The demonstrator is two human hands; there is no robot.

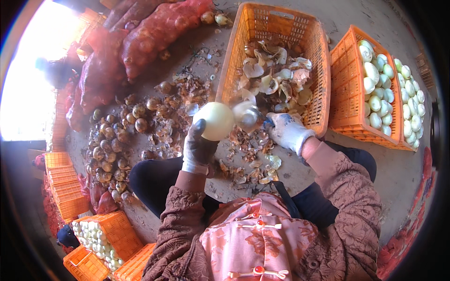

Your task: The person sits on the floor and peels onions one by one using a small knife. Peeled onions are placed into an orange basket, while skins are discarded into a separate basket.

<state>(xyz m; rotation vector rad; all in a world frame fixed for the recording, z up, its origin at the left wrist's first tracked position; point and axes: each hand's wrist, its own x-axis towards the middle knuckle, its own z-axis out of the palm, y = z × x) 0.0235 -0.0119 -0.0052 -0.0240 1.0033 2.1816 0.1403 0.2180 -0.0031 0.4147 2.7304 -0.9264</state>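
My left hand [201,145], in a dirty white-and-dark glove, holds a large peeled onion [214,121] with the thumb on its near side. Just right of it my right hand [286,130], in a white glove with blue marks, is closed around something blue, perhaps a handle. A blurred, pale, shiny shape [248,116] lies between the onion and that hand; I cannot tell whether it is a blade or a piece of skin. Beyond the hands stands an orange plastic crate [230,59] holding onion skins [269,82]. Brown skins [246,140] litter the floor below.
Unpeeled onions [107,151] lie on the floor at left, with red mesh sacks [154,35] of onions behind. Orange crates [346,80] of peeled onions [376,102] stand at right. More crates [116,228] are at lower left, near another person's dark-covered head [66,236].
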